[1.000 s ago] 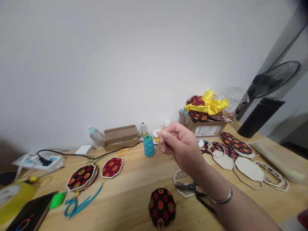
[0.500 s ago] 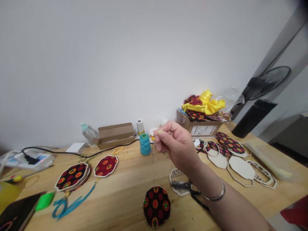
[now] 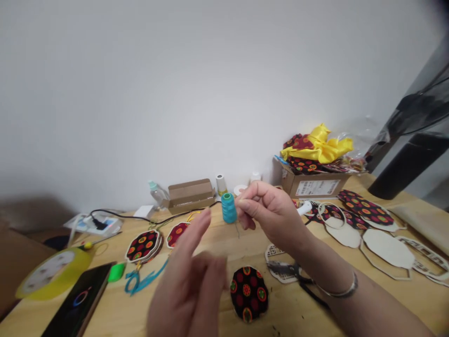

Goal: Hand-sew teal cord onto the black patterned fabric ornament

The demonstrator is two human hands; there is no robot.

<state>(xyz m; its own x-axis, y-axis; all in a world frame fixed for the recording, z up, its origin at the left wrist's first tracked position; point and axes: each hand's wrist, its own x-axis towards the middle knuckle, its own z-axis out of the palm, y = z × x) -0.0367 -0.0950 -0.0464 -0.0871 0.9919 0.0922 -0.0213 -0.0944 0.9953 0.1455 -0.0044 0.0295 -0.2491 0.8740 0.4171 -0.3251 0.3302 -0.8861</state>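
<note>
My right hand (image 3: 270, 210) is raised over the table with thumb and forefinger pinched. A thin dark thread (image 3: 238, 230) hangs below its fingertips; anything else in the pinch is too small to make out. Just left of those fingers stands a cone of teal thread (image 3: 229, 208). My left hand (image 3: 191, 285), blurred by motion, is in front with its fingers apart and nothing visible in them. Below and between the hands lies a round black patterned fabric piece (image 3: 249, 294). Scissors (image 3: 284, 268) rest on a cut-out wooden frame (image 3: 275, 252) beneath my right forearm.
A stack of fabric-covered pieces (image 3: 143, 245) with teal ribbon lies left, near a phone (image 3: 79, 299) and power strip (image 3: 93, 224). Behind are an open cardboard box (image 3: 191, 194) and a fabric-filled carton (image 3: 315, 185). Pale blanks (image 3: 387, 248) and a black cylinder (image 3: 410, 166) are right.
My left hand has come into view from below. The view has swung left, so the table's things appear farther right. My right hand keeps its pinch near the teal cone.
</note>
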